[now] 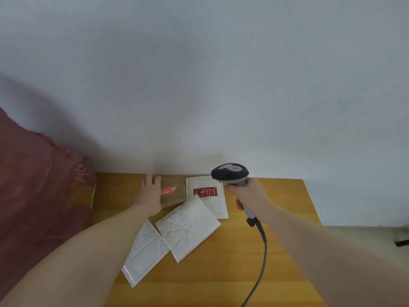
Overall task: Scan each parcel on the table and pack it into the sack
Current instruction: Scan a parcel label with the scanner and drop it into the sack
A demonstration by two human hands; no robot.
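A flat brown cardboard parcel [173,194] with a strip of red-and-white tape across its top lay at the far edge of the yellow wooden table [276,218], close against the pale grey wall [199,85]. The left hand [151,196] rested on the parcel's left end, fingers stretched out nearly straight toward the wall and not curled round anything (whether the palm bore down with any weight could not be told).

Just right of the brown parcel lay a flat white paper envelope [210,198] printed with a red rectangular logo. Nearer than the brown parcel, a crumpled white padded mailer [188,229] lay tilted, one corner overlapping the logo envelope's near left part and another touching the brown parcel's near edge. A second white padded mailer [146,251] lay nearer again and to the left, its edge just beside the first mailer.

Right of the brown parcel, above the logo envelope's far right corner, the right hand [247,196] gripped the grey handle of a dark grey and light grey handheld barcode scanner [230,172], fingers wrapped round it, the scanner's head pointing toward the wall. Its grey cable [263,251] ran from the handle's base down across the table toward the near edge.

Well left of the brown parcel, beyond the table's left edge, stood a dull red woven sack [33,185] with frayed threads along its edge.
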